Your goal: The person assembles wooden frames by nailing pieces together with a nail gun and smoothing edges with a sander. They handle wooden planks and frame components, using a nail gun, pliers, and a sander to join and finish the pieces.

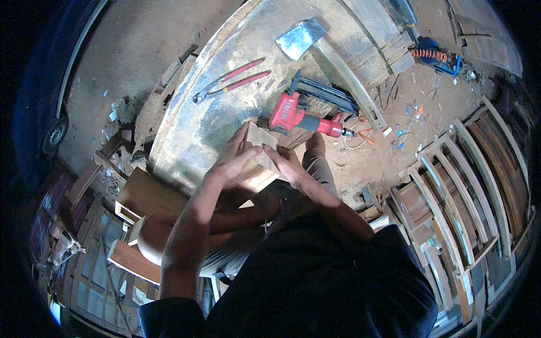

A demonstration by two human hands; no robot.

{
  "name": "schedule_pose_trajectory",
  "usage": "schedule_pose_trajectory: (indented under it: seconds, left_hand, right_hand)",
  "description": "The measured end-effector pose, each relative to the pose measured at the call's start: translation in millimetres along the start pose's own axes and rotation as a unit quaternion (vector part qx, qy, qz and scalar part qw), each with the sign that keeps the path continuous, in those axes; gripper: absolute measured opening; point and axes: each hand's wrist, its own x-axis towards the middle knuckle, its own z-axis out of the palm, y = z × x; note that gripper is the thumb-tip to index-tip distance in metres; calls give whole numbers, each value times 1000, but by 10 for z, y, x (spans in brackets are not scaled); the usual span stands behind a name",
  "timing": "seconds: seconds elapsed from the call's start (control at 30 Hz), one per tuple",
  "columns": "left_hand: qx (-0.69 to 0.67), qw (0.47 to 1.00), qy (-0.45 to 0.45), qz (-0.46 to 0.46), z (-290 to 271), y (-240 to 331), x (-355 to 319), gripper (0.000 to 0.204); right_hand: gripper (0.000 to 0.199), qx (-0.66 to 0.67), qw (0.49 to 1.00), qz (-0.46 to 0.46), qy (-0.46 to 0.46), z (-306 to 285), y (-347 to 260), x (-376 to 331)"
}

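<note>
At the centre of the frame, we see one chunky piece of pale wood (pixel 261 137), squared and light tan, with a bright upper face marked by fine lengthwise lines; we cannot tell whether these are grain or seams between pieces. Its lower part falls into shade, mostly hidden by fingers. Two bare hands hold it between them: the left hand (pixel 236 162) grips its left side, the right hand (pixel 289 167) its right, and the thumbs come close together over the near side. Just beyond the wood, slightly right of centre, lies one red nail gun (pixel 287 112) with a grey grip and a long black magazine. Above that, at upper centre, is one axe (pixel 337 69), its shiny metal head to the left and its wooden handle slanting down rightward. Left of the axe lies one pair of pincers (pixel 242 83) with two red handles spread apart. All three tools rest on one worn, dusty workbench (pixel 174 132) with a curved-looking left edge. At right, we find several overlapping wooden frames (pixel 451 194), too crowded to count. At far left stands one dark vehicle (pixel 67 73), with one wheel (pixel 54 137) visible.
</note>
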Motion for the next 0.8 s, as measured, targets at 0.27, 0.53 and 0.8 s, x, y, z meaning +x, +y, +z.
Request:
schedule_pose_trajectory:
  seconds: [0.27, 0.53, 0.8]
  left_hand:
    - [126, 948, 271, 108, 141, 224, -138, 56]
    - [188, 863, 466, 53, 485, 247, -226, 42]
    - [113, 878, 465, 13, 444, 97, -205, 40]
  right_hand:
    - [57, 26, 999, -25, 22, 66, 66, 38]
    - [60, -11, 997, -44, 56, 79, 155, 70]
    - [43, 138, 988, 42, 49, 31, 114, 115]
